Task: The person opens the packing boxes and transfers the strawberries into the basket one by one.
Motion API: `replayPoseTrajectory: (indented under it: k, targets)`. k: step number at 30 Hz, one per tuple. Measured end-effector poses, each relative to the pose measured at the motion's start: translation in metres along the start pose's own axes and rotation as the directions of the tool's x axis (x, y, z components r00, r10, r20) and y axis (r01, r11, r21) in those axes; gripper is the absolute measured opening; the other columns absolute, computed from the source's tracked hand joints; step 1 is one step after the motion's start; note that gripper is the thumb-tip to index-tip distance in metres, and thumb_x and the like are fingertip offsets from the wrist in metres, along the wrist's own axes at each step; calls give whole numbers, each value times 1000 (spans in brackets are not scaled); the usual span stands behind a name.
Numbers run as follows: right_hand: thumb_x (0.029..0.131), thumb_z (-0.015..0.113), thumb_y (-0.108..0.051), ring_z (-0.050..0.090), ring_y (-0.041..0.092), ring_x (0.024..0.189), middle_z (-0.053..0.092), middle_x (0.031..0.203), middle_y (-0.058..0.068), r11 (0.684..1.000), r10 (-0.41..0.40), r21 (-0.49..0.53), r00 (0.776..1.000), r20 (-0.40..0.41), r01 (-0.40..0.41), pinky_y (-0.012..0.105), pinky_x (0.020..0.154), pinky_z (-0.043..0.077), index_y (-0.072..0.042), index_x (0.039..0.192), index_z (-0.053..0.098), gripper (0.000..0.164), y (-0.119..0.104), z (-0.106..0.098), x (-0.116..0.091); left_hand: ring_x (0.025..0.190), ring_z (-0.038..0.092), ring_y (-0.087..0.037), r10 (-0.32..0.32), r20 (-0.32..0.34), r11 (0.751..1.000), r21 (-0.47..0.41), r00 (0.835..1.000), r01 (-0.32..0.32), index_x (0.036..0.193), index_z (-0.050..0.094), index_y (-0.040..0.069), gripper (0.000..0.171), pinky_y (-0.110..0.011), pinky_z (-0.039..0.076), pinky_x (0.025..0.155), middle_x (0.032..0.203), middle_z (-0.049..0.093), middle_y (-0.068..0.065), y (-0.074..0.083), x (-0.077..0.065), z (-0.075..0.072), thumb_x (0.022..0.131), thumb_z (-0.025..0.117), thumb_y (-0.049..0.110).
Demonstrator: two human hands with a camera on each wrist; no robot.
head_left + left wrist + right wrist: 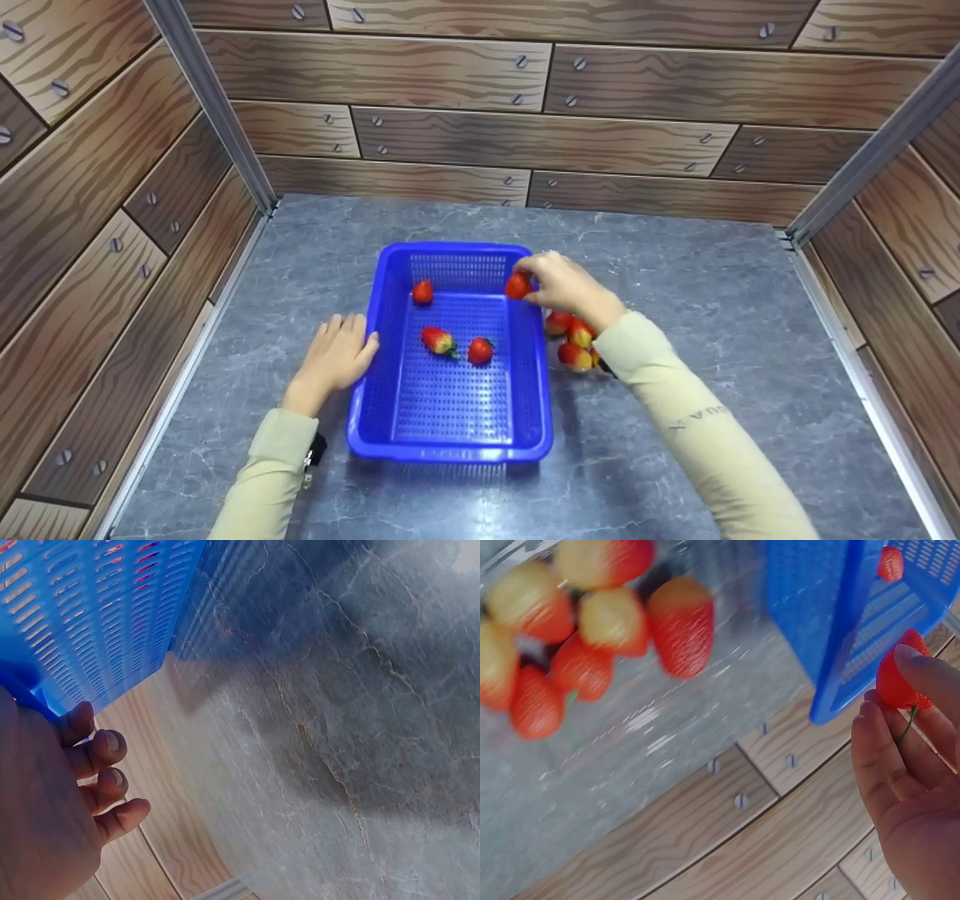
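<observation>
My right hand (568, 285) pinches a red strawberry (518, 286) between thumb and fingers, above the right rim of a blue plastic basket (450, 453). In the right wrist view the green stem of that strawberry (900, 679) hangs down by the fingers. My left hand (337, 352) rests against the basket's left rim, thumb at the edge, its other fingers (105, 754) loosely bent outside the wall. Inside the basket lie a red strawberry (423, 292) at the back, a red-and-yellow strawberry (438, 341) in the middle, and another red strawberry (481, 351) beside it.
Several red and yellow strawberries (574, 355) lie in a group on the grey marbled table (690, 285), right of the basket and partly hidden under my right forearm. Wood-patterned panels (450, 75) wall the table at the back and both sides.
</observation>
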State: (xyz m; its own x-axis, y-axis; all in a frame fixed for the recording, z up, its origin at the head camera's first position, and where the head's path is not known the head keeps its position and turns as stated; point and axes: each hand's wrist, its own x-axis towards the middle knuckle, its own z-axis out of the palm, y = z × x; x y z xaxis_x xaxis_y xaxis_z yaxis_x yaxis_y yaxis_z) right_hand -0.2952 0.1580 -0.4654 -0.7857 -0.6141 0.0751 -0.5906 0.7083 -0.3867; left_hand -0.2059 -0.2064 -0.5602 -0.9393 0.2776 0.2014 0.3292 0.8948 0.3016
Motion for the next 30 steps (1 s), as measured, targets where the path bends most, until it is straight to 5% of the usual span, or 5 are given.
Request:
replayPoseTrajectory:
  k: [10,15,21,30]
  targets:
    - [75,80,-2,65,30,88,70,96,14,997,20,73,1000,13,-21,42,82,53,1,105,70,31,-24,38,47,93,49,-38,-26,35,1000,-3,999,26,102,52,-2,29,-54,39,86,96,56,-19,-1,0,0,101,45,26]
    - [73,81,-2,65,30,93,71,99,15,984,123,128,992,2,-122,42,87,51,2,108,70,37,-36,58,68,94,49,-39,-15,17,1000,-6,1000,15,102,53,-2,30,-54,39,85,97,57,-19,-1,0,1,101,45,26]
    - [73,80,-2,63,32,98,69,102,16,948,270,170,963,11,-268,42,90,50,2,108,70,37,-44,82,80,93,50,-39,-17,-3,1000,0,1000,17,101,54,-2,28,-53,39,83,96,58,-19,0,1,2,100,46,26]
    - [74,78,-5,65,33,90,66,94,15,892,444,93,896,2,-442,47,81,52,-4,95,70,22,-38,118,75,93,51,-38,-28,1,1000,-14,1000,28,102,54,-1,29,-53,40,83,96,59,-18,-2,2,3,100,46,26]
